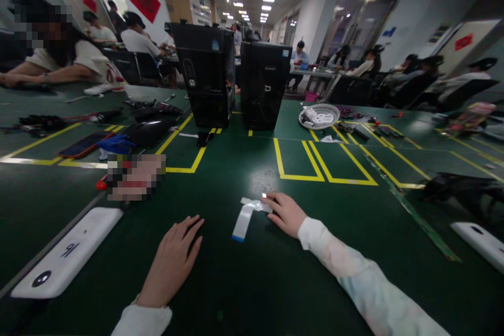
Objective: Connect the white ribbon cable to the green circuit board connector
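A flat white ribbon cable (244, 219) with a blue end lies bent on the green table in front of me. My right hand (286, 214) is at the cable's upper right end, its fingertips touching or just over it. Its fingers are stretched out, with a gap between thumb and forefinger. To the left of the cable, and apart from it, my left hand (175, 252) rests low over the table, fingers extended and holding nothing. A white device with a round lens (71, 254) lies farther left.
Two black computer towers (205, 73) stand at the table's far side. A white basket (319, 115) holds pale pieces. Yellow tape marks rectangles on the tabletop (303, 177). A long green circuit strip (413, 210) lies right, near another white device (480, 241). A person (59, 58) sits far left.
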The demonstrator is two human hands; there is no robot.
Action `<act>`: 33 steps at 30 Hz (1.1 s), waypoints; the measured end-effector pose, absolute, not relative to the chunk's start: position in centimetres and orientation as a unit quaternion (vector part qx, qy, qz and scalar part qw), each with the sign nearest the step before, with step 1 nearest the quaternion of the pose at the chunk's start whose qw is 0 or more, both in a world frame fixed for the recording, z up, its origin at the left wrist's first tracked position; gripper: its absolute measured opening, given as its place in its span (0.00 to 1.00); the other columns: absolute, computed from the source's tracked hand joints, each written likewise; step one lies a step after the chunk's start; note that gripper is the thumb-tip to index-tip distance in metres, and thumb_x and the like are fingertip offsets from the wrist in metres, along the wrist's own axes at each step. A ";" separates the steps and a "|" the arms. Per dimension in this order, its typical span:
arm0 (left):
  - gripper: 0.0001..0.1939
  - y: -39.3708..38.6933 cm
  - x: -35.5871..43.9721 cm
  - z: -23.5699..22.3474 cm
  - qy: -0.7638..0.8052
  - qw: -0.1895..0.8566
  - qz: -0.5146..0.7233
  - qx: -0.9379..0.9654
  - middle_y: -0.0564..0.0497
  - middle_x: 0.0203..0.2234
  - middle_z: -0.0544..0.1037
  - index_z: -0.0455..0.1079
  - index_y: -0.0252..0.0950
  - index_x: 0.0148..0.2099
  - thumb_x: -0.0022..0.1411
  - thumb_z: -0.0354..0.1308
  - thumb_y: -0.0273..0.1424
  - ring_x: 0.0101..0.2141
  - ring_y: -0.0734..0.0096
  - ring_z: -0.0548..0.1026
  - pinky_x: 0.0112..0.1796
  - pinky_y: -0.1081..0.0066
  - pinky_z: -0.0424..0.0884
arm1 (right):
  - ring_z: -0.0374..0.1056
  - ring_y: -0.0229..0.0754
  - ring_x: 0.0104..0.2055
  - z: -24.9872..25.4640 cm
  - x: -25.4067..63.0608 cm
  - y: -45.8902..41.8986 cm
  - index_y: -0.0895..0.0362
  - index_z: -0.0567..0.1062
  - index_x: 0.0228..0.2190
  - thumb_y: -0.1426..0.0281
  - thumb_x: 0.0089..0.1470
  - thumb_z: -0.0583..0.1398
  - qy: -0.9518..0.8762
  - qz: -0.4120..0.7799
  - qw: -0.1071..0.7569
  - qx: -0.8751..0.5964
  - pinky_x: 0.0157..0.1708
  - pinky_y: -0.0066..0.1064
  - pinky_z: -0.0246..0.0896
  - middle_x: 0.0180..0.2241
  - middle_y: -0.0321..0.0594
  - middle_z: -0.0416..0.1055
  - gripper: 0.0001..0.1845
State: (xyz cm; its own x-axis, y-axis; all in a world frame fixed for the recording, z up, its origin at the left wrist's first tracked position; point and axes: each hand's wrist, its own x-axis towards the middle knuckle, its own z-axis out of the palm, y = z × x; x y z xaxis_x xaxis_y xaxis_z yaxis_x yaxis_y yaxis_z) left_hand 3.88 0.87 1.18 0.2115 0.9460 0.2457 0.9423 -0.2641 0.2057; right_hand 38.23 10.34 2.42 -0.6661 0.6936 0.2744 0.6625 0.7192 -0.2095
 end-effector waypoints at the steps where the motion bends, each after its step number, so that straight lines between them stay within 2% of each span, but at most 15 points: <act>1: 0.24 0.9 3.9 1.1 0.607 0.006 0.162 0.778 0.45 0.59 0.67 0.62 0.40 0.62 0.67 0.44 0.40 0.59 0.56 0.65 0.58 0.49 0.59 | 0.58 0.51 0.57 2.7 36.5 9.6 0.59 0.63 0.58 0.58 0.63 0.49 -0.925 0.065 0.157 -0.341 0.55 0.48 0.56 0.55 0.54 0.62 0.27; 8: 0.24 0.9 3.8 1.0 0.617 0.013 0.153 0.772 0.44 0.59 0.67 0.62 0.39 0.62 0.67 0.43 0.39 0.59 0.54 0.64 0.57 0.48 0.61 | 0.49 0.50 0.64 4.2 30.6 5.3 0.55 0.61 0.59 0.52 0.62 0.49 -0.963 0.127 0.088 -0.221 0.62 0.48 0.43 0.63 0.50 0.53 0.30; 21: 0.24 0.8 3.7 1.3 0.615 0.024 0.155 0.773 0.44 0.60 0.66 0.62 0.39 0.62 0.68 0.44 0.39 0.59 0.55 0.64 0.57 0.48 0.61 | 0.47 0.52 0.65 4.5 31.8 3.9 0.54 0.61 0.60 0.52 0.61 0.50 -0.955 0.161 0.065 -0.240 0.63 0.51 0.41 0.64 0.49 0.51 0.31; 27: 0.24 0.8 3.9 1.4 0.615 0.021 0.156 0.773 0.44 0.59 0.67 0.63 0.38 0.61 0.68 0.43 0.39 0.59 0.55 0.65 0.57 0.48 0.60 | 0.44 0.52 0.66 4.3 32.6 3.5 0.54 0.60 0.61 0.49 0.59 0.50 -0.953 0.187 0.067 -0.227 0.64 0.51 0.37 0.65 0.48 0.50 0.34; 33: 0.23 0.8 4.0 1.4 0.611 0.010 0.161 0.775 0.45 0.59 0.67 0.63 0.39 0.61 0.68 0.44 0.39 0.59 0.56 0.64 0.58 0.49 0.60 | 0.40 0.48 0.68 3.9 33.5 4.0 0.54 0.56 0.62 0.49 0.58 0.51 -0.949 0.204 0.098 -0.218 0.64 0.50 0.37 0.66 0.46 0.47 0.37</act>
